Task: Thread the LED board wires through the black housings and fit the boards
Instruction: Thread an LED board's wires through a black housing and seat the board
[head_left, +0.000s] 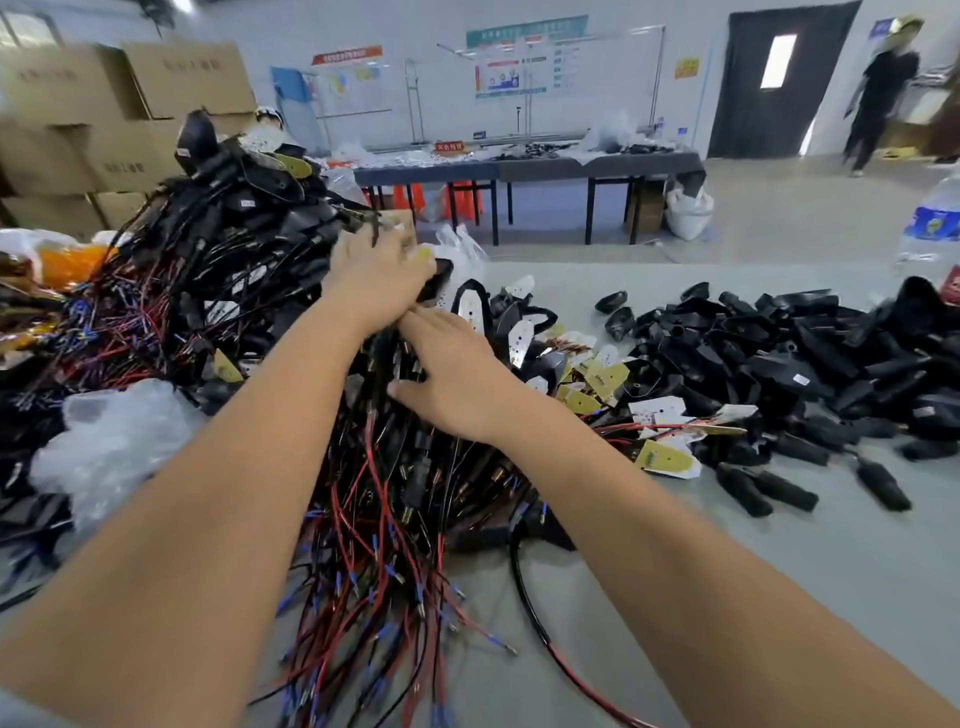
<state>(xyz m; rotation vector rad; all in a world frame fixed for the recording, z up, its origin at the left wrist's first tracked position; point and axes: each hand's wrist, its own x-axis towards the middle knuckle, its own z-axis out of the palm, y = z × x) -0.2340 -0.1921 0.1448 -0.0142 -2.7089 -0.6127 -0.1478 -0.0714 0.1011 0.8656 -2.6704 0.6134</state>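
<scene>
A tall heap of finished black housings with red and black wires (244, 249) fills the left and middle of the table. My left hand (374, 280) reaches onto the heap's right flank and grips a black housing (439, 278) with a bit of yellow board showing; the hand is blurred. Just below it, my right hand (452, 379) lies with straight fingers on the wire bundle (395, 493). Loose white and yellow LED boards (597, 379) lie to the right of my hands. A pile of empty black housings (789, 358) covers the table's right side.
Clear plastic bags (109, 441) lie at the left of the heap. A water bottle (935, 223) stands at the far right edge. Cardboard boxes (78, 119) are stacked behind the heap. A dark table (524, 169) and a person (878, 93) stand beyond.
</scene>
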